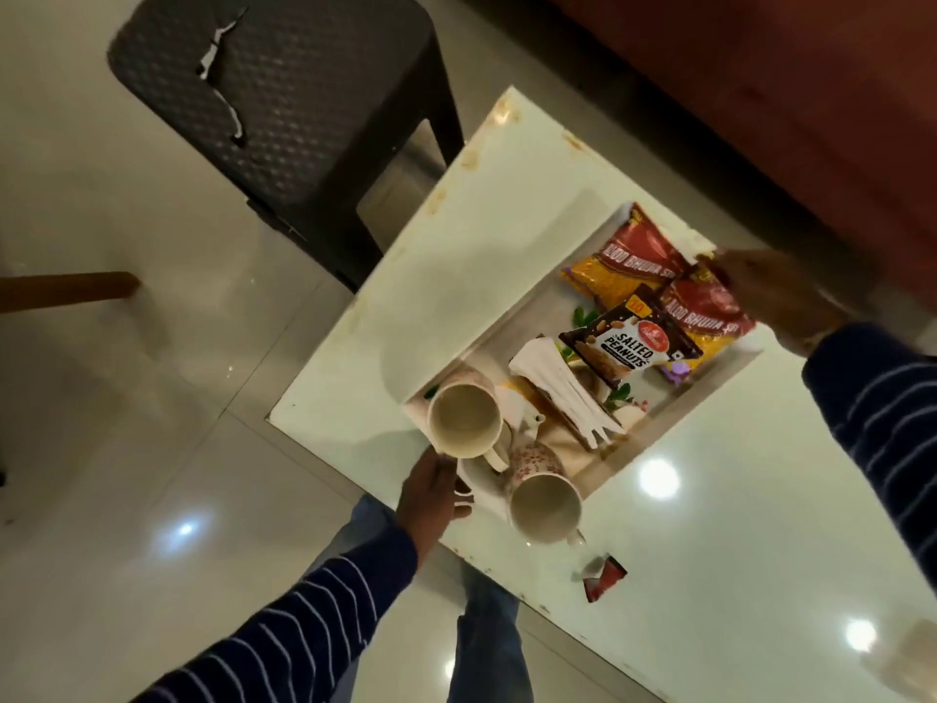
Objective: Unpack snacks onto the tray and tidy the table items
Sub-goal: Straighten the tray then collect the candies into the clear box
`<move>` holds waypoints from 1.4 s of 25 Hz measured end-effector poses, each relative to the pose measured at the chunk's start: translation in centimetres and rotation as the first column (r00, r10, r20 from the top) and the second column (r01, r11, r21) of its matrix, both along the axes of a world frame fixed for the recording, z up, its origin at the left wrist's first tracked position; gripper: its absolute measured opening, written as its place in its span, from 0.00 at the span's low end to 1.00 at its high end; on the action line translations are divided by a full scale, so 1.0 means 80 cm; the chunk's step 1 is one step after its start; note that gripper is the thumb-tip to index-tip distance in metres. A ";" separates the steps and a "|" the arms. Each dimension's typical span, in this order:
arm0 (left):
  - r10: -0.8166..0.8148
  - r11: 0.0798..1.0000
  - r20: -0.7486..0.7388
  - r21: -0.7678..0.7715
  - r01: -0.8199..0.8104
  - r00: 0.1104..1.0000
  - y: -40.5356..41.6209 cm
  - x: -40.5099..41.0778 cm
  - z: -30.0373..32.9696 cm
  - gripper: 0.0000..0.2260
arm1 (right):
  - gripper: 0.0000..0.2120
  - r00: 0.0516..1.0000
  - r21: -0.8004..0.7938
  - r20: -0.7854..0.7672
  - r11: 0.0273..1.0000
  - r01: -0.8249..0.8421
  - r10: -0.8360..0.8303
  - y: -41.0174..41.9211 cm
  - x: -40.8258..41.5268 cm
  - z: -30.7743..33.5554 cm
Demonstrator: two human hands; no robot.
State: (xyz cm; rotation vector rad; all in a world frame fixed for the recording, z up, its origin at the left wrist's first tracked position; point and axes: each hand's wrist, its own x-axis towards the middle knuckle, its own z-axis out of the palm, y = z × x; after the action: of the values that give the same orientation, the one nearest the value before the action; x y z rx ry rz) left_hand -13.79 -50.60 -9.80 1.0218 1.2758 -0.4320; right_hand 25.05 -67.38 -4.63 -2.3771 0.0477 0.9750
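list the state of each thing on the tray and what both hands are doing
tray: held at both ends, loaded
plain mug: upright, empty
patterned mug: tilted, empty
peanut packet: sealed, lying on the other packets
two aloo bhujia packets: lying flat, overlapping
plastic forks: bundled, lying flat
left hand: gripping the tray's near end
right hand: gripping the far end

The floor is of pale glossy tiles and it reflects some round lamp spots. A dark woven-pattern stool stands on it, with a torn seat. Right of the stool is reddish-brown furniture; left, lower, a wooden piece.
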 end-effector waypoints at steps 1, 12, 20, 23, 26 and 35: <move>-0.073 0.997 0.022 0.037 0.072 0.997 0.006 0.010 -0.001 0.09 | 0.24 0.995 0.005 -0.003 0.995 0.099 -0.099 -0.032 -0.010 0.003; -0.627 0.687 0.014 0.482 0.544 0.779 -0.016 0.147 -0.004 0.12 | 0.15 0.673 0.075 -0.131 0.670 0.739 -0.728 -0.290 -0.184 0.014; -0.733 0.557 -0.006 0.569 0.605 0.681 -0.065 0.211 -0.009 0.13 | 0.12 0.476 0.135 -0.227 0.457 0.879 -0.850 -0.365 -0.241 0.003; -0.743 0.537 0.003 0.600 0.593 0.669 -0.076 0.222 -0.015 0.13 | 0.14 0.439 0.135 -0.252 0.418 0.898 -0.862 -0.375 -0.258 -0.002; -0.752 0.517 0.011 0.630 0.579 0.659 -0.082 0.225 -0.023 0.13 | 0.14 0.389 0.128 -0.274 0.368 0.921 -0.879 -0.377 -0.276 -0.007; -0.716 0.552 0.046 0.647 0.525 0.697 -0.091 0.223 -0.031 0.13 | 0.14 0.365 0.137 -0.304 0.338 0.931 -0.880 -0.378 -0.292 -0.019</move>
State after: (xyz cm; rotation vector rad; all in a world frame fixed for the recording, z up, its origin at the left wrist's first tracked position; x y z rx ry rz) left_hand 4.02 -57.84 -12.31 2.0462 0.7036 -0.3914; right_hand 1.68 -97.60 -6.17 -1.5073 1.1339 0.5181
